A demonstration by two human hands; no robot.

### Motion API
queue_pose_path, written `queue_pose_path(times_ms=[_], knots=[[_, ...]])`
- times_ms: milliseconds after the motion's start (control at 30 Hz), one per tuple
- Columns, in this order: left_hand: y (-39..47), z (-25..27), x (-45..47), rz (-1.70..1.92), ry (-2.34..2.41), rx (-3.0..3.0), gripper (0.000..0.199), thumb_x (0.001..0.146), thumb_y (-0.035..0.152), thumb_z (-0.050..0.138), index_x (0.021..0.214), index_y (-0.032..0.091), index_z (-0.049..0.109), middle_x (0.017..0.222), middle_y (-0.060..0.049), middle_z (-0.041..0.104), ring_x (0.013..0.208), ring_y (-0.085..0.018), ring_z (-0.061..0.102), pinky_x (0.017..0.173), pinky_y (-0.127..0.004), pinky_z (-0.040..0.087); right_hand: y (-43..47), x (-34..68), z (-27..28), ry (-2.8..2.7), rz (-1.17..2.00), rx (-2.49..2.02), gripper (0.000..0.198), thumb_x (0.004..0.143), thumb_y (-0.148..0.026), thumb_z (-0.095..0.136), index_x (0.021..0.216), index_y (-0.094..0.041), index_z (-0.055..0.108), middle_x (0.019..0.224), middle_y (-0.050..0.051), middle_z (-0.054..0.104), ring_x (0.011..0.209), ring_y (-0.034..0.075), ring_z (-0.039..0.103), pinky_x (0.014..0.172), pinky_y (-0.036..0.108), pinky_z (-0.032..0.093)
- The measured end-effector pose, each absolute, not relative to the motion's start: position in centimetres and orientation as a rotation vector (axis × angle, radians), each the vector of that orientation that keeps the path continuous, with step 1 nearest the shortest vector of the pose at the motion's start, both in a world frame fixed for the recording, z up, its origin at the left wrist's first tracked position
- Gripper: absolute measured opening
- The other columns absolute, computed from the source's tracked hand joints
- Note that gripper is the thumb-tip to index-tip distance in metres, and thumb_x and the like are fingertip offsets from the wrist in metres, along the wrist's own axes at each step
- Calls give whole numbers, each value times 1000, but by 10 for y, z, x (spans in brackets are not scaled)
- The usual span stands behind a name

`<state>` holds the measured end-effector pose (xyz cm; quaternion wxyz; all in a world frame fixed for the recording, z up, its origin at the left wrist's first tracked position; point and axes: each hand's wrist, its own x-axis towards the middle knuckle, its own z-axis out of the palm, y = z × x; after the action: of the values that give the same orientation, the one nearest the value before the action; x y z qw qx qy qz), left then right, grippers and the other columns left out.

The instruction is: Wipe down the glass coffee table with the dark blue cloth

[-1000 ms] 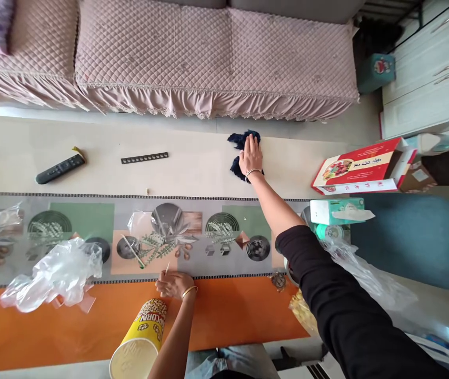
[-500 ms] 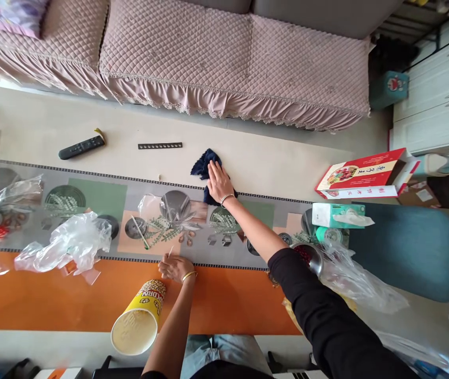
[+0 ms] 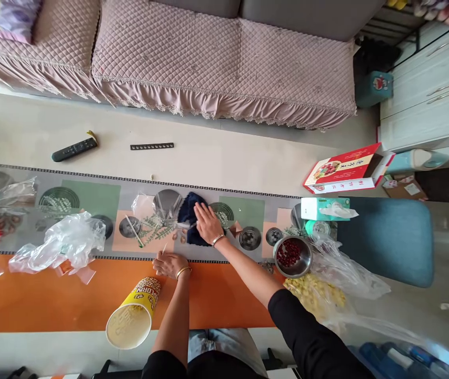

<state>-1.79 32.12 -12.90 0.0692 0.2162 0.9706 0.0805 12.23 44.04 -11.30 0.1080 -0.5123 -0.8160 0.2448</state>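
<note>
My right hand point(image 3: 208, 223) lies flat on a dark blue cloth point(image 3: 187, 209), fingers stretched out and pressing it onto the patterned table runner point(image 3: 93, 192). Part of the cloth is hidden beneath the hand. At the runner's near edge, my left hand point(image 3: 170, 264) rests palm down with its fingers loosely spread. A thin pale sliver point(image 3: 165, 246) shows by its fingertips; whether they touch it I cannot tell. Just left of that hand, a yellow popcorn bucket point(image 3: 135, 316) is tipped on its side, its mouth toward me. A thin green-tipped stick point(image 3: 135, 231) lies on the runner.
Crumpled clear plastic bags point(image 3: 66, 239) lie left. A remote control point(image 3: 74, 150) and a black perforated strip point(image 3: 152, 146) lie toward the far side. To the right are a metal bowl point(image 3: 305, 258) of red kernels, a bag of yellow pieces point(image 3: 315, 297), a tissue box point(image 3: 311, 209) and a red carton point(image 3: 342, 167).
My right hand has drawn the blue cloth toward me and left, from the table's pale far strip onto the runner. The left hand stays in place. The view has shifted slightly.
</note>
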Motion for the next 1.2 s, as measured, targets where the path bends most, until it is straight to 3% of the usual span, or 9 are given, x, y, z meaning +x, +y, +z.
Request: queue_pose_path(times_ms=[300,533,867,1033,1200], knots=[[320,-136,-17,292,2975,606,35,98,29,35,122,16,57,124,-18,55,120,-38,50,98,-60,42,524,300,-132,-2132,306,-2142,61,101,-28,21,159,-11,25,166,10,24,156,23,16,127,49,21],[320,-137,-17,266,3005,611,33,98,27,33,119,18,57,122,-18,57,118,-38,53,96,-60,43,630,349,-150,-1893,103,-2381,61,99,-26,23,155,-5,30,163,16,29,153,26,21,124,50,25],[321,-131,-17,207,2949,576,34,100,27,32,122,15,55,122,-19,54,119,-36,49,97,-54,40,728,227,-159,-2040,173,-2179,62,102,-34,20,157,-7,26,166,14,22,155,27,15,127,52,14],[321,-129,-17,224,2926,621,38,102,29,24,121,13,53,121,-21,51,118,-35,46,96,-52,36,725,158,-153,-2168,385,-1884,61,102,-33,25,158,-10,25,166,10,22,156,26,11,129,51,4],[321,-129,-17,159,2906,661,40,103,30,19,125,12,48,123,-21,47,117,-33,43,94,-51,34,675,109,-135,-2380,526,-1528,59,100,-24,30,157,-9,30,166,8,24,155,27,14,129,49,8]])
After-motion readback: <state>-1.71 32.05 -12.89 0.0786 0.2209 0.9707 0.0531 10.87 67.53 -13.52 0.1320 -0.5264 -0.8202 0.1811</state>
